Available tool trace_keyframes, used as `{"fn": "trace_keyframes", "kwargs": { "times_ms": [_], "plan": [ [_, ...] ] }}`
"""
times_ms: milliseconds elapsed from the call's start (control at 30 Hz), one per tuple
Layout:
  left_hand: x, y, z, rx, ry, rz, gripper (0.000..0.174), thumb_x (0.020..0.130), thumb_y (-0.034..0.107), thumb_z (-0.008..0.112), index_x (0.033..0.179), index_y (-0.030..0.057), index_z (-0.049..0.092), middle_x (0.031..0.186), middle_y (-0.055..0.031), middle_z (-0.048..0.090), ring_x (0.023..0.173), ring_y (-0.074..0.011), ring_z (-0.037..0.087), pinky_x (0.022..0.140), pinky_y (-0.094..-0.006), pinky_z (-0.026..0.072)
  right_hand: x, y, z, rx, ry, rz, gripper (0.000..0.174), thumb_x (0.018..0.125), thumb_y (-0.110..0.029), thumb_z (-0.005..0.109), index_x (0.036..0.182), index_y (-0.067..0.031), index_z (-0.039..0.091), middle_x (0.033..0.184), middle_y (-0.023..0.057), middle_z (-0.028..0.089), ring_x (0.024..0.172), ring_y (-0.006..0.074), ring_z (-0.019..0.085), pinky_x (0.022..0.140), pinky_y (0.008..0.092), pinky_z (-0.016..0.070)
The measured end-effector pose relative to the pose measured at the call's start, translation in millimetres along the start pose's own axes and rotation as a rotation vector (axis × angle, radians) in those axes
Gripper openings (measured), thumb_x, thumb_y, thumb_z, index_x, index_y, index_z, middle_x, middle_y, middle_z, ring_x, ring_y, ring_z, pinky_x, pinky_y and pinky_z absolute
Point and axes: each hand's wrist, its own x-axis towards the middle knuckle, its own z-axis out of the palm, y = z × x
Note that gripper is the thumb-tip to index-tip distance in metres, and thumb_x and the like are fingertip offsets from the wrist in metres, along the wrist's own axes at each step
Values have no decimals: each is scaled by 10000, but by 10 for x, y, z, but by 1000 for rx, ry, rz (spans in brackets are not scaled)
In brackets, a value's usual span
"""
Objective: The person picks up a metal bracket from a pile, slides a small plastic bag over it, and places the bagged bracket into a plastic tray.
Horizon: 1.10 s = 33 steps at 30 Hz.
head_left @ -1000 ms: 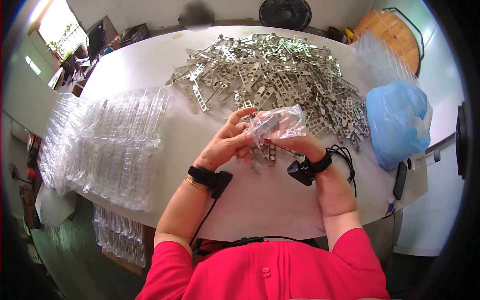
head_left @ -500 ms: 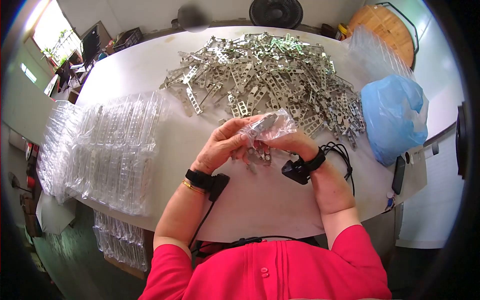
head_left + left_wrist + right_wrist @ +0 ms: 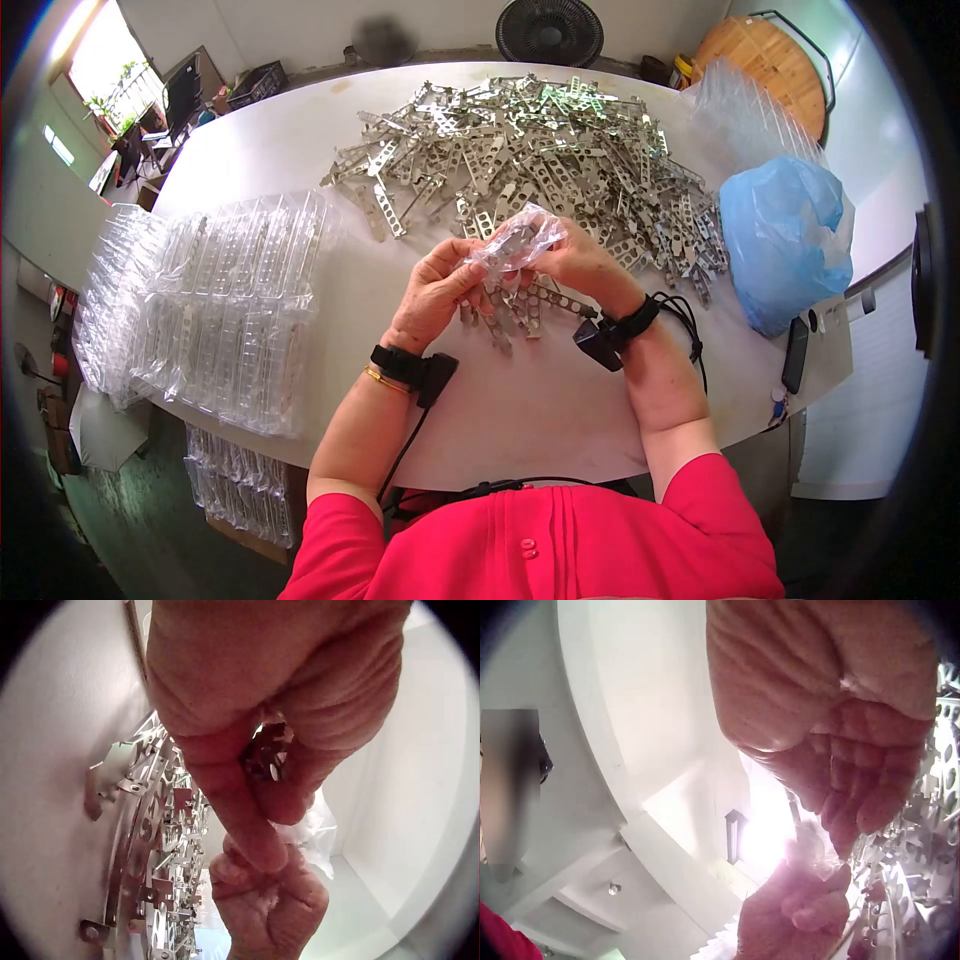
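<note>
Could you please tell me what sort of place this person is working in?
Probably a small workshop or packing room: there is a large heap of perforated metal parts on a white table, clear plastic packs at its left, and a clear bag being held.

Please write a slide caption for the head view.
Left grip and right grip hold a clear plastic bag near piled perforated metal strips.

A small, crinkled clear plastic bag (image 3: 546, 226) is held in the fingers (image 3: 455, 282) near the centre of the frame, its surface glossy and creased. A flat grey metal piece (image 3: 519, 242) shows through it, slanting up toward the right. Just below the bag in the frame, holed metal strips (image 3: 562, 299) form a small, jumbled cluster.
</note>
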Motion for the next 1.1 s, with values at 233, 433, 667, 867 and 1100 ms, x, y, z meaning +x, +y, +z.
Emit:
{"fn": "trace_keyframes", "kwargs": {
  "times_ms": [233, 433, 667, 867, 1100],
  "plan": [
    [4, -11, 8, 17, -32, -26, 135, 974, 128, 615, 1065, 38, 571, 805, -2, 558, 615, -80, 509, 626, -324, 583, 39, 165, -1, -46, 6, 47, 206, 899, -48, 619, 1105, -58, 631, 897, 24, 681, 762, 91, 636, 636, 257, 525],
    [3, 36, 86, -44, -55, -56, 155, 984, 131, 597, 1091, 54, 515, 805, -7, 552, 614, -70, 483, 615, -322, 581, 15, 191, 74, -148, 48, -75, 251, 904, -20, 578, 1148, -58, 625, 870, 26, 675, 755, 87, 634, 646, 268, 531],
    [28, -15, 21, 5, 23, -11, 141, 995, 147, 582, 1064, 53, 503, 800, -1, 538, 606, -75, 468, 613, -324, 571, 33, 112, -10, 23, -100, 26, 203, 950, -47, 561, 1139, -2, 618, 983, 67, 689, 811, 126, 670, 735, 281, 548],
    [41, -40, -17, -6, -11, 27, 136, 1009, 162, 564, 1059, 53, 501, 817, -12, 554, 610, -78, 465, 623, -332, 563, 63, 204, 30, 59, -4, -22, 199, 972, -116, 594, 1125, 5, 635, 973, 83, 699, 820, 135, 666, 738, 280, 553],
    [21, 22, 17, -72, -11, -21, 160, 995, 176, 588, 1036, 56, 490, 773, 9, 498, 582, -69, 463, 602, -326, 573, 53, 163, 11, 29, 3, -22, 174, 966, -130, 633, 1074, 0, 678, 905, 56, 718, 787, 118, 677, 704, 252, 550]
  ]
}}
